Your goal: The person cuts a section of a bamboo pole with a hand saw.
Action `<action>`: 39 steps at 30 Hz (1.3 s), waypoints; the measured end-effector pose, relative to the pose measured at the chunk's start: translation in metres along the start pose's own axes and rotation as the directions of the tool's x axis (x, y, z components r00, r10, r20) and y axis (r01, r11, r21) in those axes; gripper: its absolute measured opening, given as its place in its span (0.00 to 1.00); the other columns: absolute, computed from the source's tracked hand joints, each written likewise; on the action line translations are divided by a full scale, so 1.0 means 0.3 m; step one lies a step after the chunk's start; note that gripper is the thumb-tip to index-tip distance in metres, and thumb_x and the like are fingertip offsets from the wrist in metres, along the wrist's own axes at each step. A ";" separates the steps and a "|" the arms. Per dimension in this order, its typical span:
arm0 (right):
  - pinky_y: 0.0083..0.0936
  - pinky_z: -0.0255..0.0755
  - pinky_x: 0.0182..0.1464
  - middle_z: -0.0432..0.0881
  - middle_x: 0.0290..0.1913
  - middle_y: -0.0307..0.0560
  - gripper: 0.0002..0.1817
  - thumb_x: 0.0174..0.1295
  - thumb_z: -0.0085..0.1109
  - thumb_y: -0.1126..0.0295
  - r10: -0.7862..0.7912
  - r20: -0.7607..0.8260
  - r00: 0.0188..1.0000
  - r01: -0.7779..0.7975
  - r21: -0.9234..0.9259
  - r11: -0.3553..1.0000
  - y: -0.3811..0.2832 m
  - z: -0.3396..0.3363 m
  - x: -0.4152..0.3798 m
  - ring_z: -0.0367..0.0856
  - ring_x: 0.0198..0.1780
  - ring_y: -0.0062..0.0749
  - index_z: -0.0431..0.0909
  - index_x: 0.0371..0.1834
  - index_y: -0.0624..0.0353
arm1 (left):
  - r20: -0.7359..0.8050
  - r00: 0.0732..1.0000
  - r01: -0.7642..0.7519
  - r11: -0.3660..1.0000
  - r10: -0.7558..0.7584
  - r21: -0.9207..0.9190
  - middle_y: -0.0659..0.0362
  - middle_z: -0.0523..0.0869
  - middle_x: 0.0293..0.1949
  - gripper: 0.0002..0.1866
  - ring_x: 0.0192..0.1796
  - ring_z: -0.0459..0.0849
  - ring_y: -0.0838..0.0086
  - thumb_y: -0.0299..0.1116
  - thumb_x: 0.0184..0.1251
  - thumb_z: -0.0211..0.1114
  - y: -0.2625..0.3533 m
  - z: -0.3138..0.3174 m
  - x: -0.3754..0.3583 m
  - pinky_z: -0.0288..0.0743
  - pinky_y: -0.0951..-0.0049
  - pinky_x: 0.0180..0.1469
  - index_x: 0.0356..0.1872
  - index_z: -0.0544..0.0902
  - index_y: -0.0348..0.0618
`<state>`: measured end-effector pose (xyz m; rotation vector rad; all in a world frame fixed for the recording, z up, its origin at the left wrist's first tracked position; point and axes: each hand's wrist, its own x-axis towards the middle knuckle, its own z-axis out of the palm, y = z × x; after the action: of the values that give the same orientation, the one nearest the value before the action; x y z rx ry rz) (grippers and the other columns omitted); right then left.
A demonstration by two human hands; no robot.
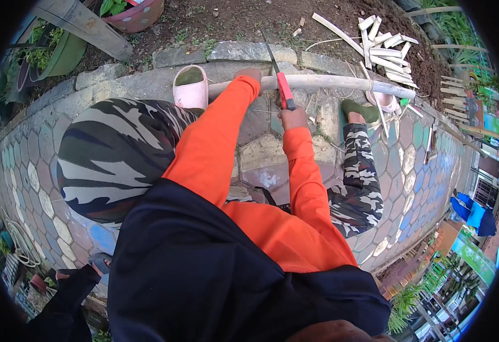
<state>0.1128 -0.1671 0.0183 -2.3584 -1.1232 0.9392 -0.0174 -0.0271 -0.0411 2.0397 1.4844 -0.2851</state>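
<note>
My right hand is wrapped around the handle of a hand saw with a red and black grip. Its thin dark blade points away from me and crosses over a long pale bamboo pole. To the left of the blade, my left hand grips the pole from above, its fingers partly hidden behind the orange sleeve. The pole lies crosswise in front of me, its left end near a pink slipper on my left foot. My right foot, in an olive sock, rests just below the pole.
Split bamboo pieces lie heaped on soil at the upper right. Another pink slipper sits under the pole's right end. Stone edging borders the hexagon-patterned paving. Potted plants stand upper left; another person's sandalled foot shows lower left.
</note>
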 end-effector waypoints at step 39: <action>0.37 0.71 0.34 0.78 0.19 0.59 0.12 0.37 0.62 0.69 0.036 -0.003 0.999 -0.036 -0.017 0.999 0.048 -0.058 -0.100 0.79 0.26 0.51 0.77 0.20 0.69 | 0.044 0.999 0.014 1.000 -0.014 -0.004 0.50 0.85 0.41 0.20 0.44 0.85 0.58 0.38 0.40 0.70 0.005 -0.031 -0.004 0.78 0.63 0.47 0.39 0.85 0.45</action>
<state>0.1192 -0.2003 0.0349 -2.4007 -1.0954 0.9422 -0.0181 -0.0229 -0.0325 2.0077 1.4725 -0.3298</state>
